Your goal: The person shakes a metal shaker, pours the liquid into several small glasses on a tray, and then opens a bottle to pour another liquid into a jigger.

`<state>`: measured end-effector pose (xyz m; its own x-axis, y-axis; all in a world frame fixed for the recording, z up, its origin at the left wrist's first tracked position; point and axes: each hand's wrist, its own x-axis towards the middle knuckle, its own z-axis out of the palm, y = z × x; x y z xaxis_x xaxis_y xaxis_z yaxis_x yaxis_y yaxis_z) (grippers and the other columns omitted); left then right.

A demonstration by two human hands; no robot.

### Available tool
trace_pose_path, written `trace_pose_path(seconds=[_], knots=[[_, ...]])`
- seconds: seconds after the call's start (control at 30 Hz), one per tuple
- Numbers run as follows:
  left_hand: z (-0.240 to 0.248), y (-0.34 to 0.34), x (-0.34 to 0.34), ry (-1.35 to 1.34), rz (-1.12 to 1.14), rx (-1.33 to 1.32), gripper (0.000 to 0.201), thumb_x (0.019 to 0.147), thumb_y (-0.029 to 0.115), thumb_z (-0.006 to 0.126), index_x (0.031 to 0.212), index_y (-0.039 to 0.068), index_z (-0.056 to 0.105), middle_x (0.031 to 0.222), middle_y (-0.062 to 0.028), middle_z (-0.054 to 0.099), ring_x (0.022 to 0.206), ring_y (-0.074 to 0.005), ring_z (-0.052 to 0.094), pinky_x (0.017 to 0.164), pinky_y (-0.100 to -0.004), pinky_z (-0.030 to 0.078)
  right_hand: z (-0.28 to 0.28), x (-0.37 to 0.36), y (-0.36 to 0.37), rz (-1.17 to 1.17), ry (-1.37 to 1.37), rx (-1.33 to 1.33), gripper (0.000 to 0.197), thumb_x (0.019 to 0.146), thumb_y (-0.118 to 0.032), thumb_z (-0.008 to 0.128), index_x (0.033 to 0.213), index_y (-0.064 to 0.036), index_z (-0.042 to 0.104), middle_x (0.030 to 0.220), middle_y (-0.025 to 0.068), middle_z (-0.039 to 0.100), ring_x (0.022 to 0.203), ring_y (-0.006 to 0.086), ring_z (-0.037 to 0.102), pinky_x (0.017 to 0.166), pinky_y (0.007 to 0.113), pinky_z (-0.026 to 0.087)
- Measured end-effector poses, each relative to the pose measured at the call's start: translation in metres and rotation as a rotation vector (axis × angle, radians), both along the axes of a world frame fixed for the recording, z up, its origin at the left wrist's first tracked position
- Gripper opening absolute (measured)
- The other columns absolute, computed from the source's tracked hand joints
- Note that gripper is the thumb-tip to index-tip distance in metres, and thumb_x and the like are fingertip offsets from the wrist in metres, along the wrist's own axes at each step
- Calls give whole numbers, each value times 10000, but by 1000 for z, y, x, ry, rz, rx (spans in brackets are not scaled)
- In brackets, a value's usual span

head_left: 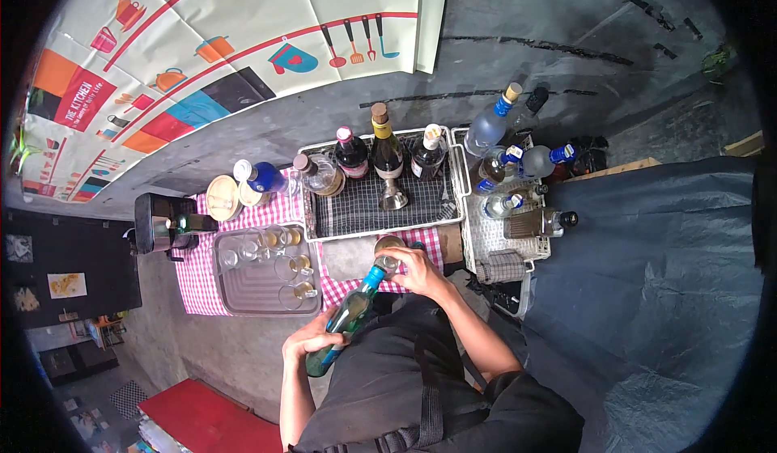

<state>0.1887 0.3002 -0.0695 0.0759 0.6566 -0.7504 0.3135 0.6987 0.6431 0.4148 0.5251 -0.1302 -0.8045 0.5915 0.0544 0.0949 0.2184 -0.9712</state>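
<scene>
My left hand (314,338) is wrapped round the lower body of a green glass bottle (348,315). The bottle is tilted, its blue-wrapped neck pointing up and to the right, toward my other hand. My right hand (417,272) has its fingers curled round a small cup (388,262) right by the bottle's mouth. Whether liquid is flowing between them is too small to tell. Just beyond the cup, a round glass (390,243) stands near the front of the white wire basket, partly hidden by my fingers.
Behind my hands, the wire basket (380,233) holds several bottles and a metal jigger (394,196) on dark checked cloth. Several glass mugs (293,268) stand on a grey tray (243,301) at left, near a black machine (162,222). A white rack (526,247) with bottles is at right.
</scene>
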Motion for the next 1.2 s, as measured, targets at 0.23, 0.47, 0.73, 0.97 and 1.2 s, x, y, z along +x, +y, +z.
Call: trace_pose_path(seconds=[0.23,0.47,0.73,0.97,1.2], knots=[[12,9,4,-95,33,-9,1022,655,400,798,1484,-28,382,1335,-252,583,1261,-340,554,1085,-409,409,1,2,-1,-7,7,-76,579,676,52,689,1249,-2,634,1194,168,707,1133,304,687,997,378,531],[-2,0,6,-109,125,105,1093,658,417,836,1523,-23,333,1407,-232,540,1309,-317,521,1111,-405,388,-6,6,-2,-91,28,-233,563,721,-1,783,1264,-19,637,1223,177,681,1158,299,668,987,384,529],[-2,-1,10,-82,135,104,1204,661,543,865,1543,-39,289,1411,-217,533,1301,-270,508,1104,-392,388,-2,-1,9,-96,-286,260,713,729,-85,809,1401,-61,571,1158,173,600,1065,369,624,943,435,512],[-2,-3,11,-175,185,15,1230,647,582,858,1542,-41,289,1389,-219,541,1251,-275,539,1066,-388,416,1,-6,9,-5,-398,354,731,721,-64,812,1412,-77,573,1163,148,579,1110,334,594,983,423,481],[-8,-8,10,-139,204,100,1266,633,630,854,1542,-44,287,1403,-228,535,1285,-288,528,1081,-389,406,22,-1,15,4,-255,283,656,722,48,748,1352,-40,588,1279,155,610,1184,331,595,1040,407,483]])
